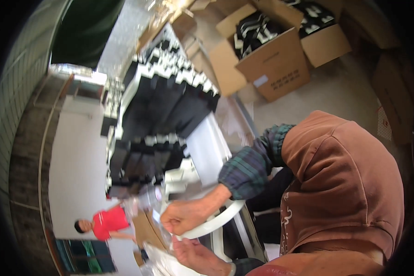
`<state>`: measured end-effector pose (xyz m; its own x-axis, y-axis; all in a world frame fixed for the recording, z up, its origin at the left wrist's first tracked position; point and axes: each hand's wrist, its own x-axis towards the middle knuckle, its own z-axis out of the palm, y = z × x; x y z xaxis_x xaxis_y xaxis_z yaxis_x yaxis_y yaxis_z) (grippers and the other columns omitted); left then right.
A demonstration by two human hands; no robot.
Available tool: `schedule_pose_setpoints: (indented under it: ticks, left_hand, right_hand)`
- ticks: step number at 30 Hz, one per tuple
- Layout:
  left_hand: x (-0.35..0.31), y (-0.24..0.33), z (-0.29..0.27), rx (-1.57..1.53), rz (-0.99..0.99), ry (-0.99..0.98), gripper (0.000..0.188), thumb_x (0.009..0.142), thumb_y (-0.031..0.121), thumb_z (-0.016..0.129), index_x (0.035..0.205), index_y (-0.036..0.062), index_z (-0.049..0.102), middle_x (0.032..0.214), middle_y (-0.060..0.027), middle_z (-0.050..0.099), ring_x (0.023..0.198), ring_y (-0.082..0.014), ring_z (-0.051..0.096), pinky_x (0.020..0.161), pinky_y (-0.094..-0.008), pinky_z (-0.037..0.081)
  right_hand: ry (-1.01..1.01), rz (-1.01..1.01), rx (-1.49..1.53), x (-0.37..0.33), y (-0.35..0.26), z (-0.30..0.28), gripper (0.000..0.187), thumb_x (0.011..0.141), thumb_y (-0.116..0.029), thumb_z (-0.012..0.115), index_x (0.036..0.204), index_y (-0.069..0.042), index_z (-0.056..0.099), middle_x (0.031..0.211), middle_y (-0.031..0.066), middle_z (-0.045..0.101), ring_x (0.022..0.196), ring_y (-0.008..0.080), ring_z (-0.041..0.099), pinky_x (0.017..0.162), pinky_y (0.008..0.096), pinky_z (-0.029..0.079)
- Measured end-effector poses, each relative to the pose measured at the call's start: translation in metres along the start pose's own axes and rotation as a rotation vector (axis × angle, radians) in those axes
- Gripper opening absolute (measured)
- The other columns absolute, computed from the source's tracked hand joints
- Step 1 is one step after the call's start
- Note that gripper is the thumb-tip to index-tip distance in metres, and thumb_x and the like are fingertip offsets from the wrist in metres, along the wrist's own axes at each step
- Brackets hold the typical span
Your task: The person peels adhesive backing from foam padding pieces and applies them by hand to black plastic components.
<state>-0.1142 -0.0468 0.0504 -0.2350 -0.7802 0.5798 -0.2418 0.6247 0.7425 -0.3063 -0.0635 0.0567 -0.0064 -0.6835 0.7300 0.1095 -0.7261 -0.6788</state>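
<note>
The view is strongly tilted, and parts of it are blurred. My right hand [186, 217], in a dark plaid oversleeve [248, 172], is closed with its fingertips pinched on a long, curved white strip [218, 222]. Just below it in the picture, my left hand [198, 255] has thumb and fingers closed at the strip's end, close to the right fingertips. From there the strip curves beneath my right wrist. What it is made of, I cannot tell.
Stacked black pieces with white stepped edges [163, 103] fill a pale table [207, 147] beyond my hands. Open cardboard boxes [273, 64] hold more black-and-white pieces. A person in a red shirt [110, 222] stands near a brown carton [150, 230].
</note>
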Motion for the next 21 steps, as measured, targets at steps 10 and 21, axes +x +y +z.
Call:
schedule_pose_setpoints:
  ticks: [10, 21]
  left_hand:
    - [-0.002, -0.007, 0.054, -0.642, -0.262, -0.310, 0.025, 0.093, -0.001, 0.063, 0.118, -0.0031, 0.061, 0.099, -0.0108, 0.067, 0.066, -0.0111, 0.056, 0.061, -0.0219, 0.049]
    - [0.002, 0.015, 0.014, -0.552, 0.005, -0.049, 0.018, 0.098, 0.000, 0.057, 0.115, -0.0035, 0.053, 0.110, -0.0155, 0.055, 0.085, -0.0123, 0.051, 0.071, -0.0197, 0.049]
  right_hand:
    - [0.755, -0.117, 0.499, -0.048, -0.132, -0.241, 0.039, 0.092, -0.013, 0.064, 0.128, 0.000, 0.056, 0.077, 0.0026, 0.066, 0.054, 0.0077, 0.056, 0.049, 0.0221, 0.050]
    - [-0.463, 0.415, 0.128, -0.046, -0.006, -0.133, 0.060, 0.105, -0.050, 0.045, 0.140, -0.003, 0.055, 0.122, 0.0103, 0.068, 0.116, 0.0216, 0.062, 0.108, 0.0395, 0.043]
